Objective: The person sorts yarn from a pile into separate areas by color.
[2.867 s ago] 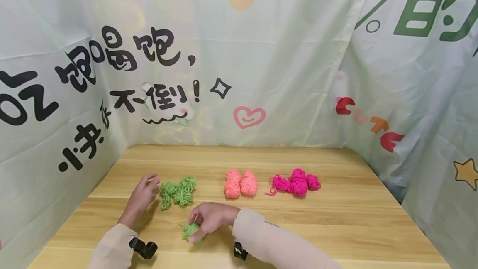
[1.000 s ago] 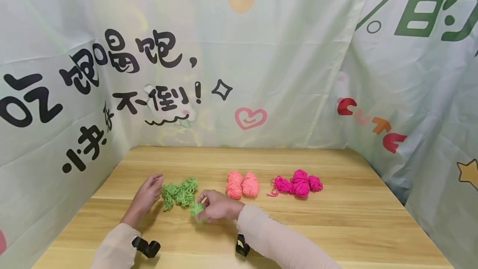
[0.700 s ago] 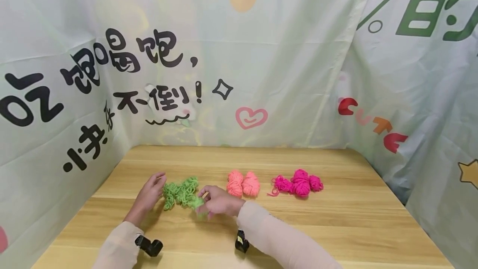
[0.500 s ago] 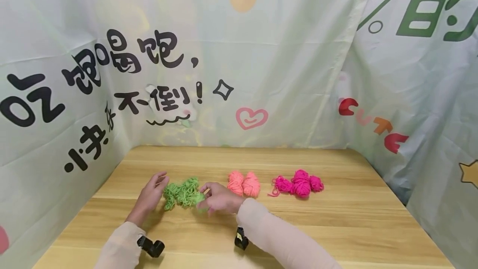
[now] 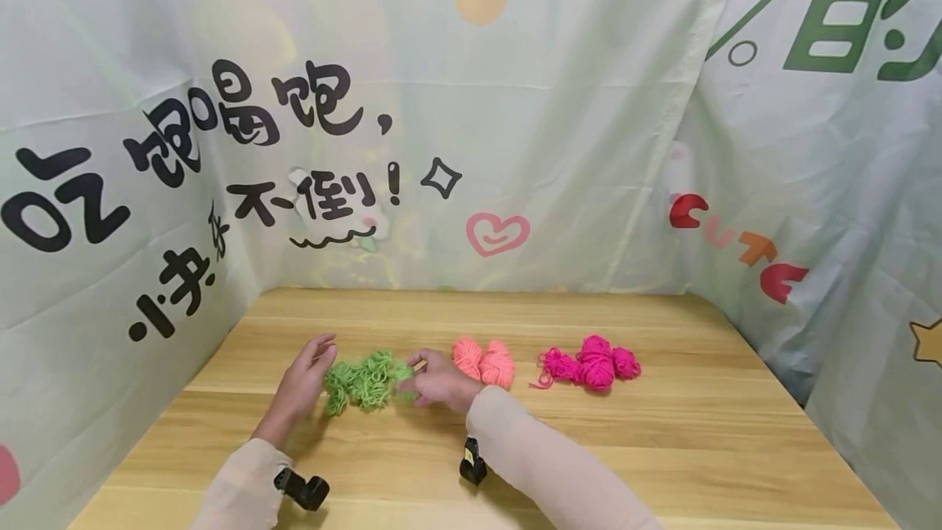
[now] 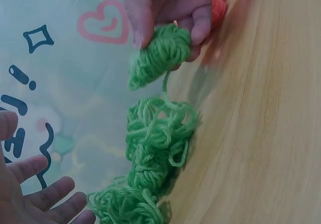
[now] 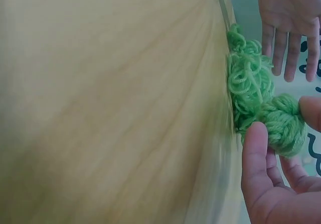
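Note:
Between thumb and fingers, my right hand (image 5: 443, 383) holds a small ball of green yarn (image 7: 283, 127) at the right end of a loose green yarn heap (image 5: 361, 383). A strand joins the ball (image 6: 164, 53) to the heap (image 6: 158, 128) in the left wrist view. My left hand (image 5: 305, 373) is at the heap's left side, fingers spread and relaxed, palm facing the yarn, holding nothing. Just past my right hand lie two coral yarn balls (image 5: 497, 365), partly overlapped by that hand in the head view.
Magenta yarn balls (image 5: 596, 364) with a loose tail lie farther right in the same row. All sit on a wooden table (image 5: 662, 448). Printed cloth (image 5: 574, 145) hangs behind and at both sides. Black wrist cameras (image 5: 302, 487) are strapped at the sleeves.
My right hand has carried the green ball from the table's front up to the heap, then along to its right end. My left hand has stayed beside the heap.

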A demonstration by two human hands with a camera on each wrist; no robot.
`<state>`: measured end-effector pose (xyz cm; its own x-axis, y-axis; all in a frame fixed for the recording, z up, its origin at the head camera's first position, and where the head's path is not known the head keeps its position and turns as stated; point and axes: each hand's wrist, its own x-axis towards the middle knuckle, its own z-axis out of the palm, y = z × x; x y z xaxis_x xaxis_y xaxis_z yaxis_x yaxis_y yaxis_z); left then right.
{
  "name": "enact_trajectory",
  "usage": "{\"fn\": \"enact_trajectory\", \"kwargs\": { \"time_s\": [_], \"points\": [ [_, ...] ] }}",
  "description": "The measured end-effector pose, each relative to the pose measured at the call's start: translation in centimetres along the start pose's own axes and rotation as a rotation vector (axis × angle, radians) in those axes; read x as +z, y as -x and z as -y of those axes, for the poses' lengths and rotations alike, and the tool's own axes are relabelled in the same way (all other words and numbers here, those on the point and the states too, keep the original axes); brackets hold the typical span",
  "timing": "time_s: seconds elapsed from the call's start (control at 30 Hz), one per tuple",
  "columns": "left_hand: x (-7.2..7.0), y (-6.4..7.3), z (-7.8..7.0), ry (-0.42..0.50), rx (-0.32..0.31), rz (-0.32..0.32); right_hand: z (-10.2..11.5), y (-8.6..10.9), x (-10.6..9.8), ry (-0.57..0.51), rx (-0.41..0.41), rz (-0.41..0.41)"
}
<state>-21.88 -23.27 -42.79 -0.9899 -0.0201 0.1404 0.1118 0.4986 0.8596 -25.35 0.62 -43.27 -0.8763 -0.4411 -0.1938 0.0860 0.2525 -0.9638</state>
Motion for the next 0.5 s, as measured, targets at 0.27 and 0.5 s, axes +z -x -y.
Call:
{"fn": "enact_trajectory", "kwargs": {
  "time_s": [0.27, 0.5],
  "points": [
    [0.0, 0.0, 0.1, -0.009, -0.009, -0.007, -0.1, -0.8, -0.2, 0.005, 0.001, -0.055],
    [-0.3, 0.1, 0.7, -0.014, -0.038, 0.013, -0.4, -1.4, 0.0, 0.008, -0.002, -0.11]
  ]
}}
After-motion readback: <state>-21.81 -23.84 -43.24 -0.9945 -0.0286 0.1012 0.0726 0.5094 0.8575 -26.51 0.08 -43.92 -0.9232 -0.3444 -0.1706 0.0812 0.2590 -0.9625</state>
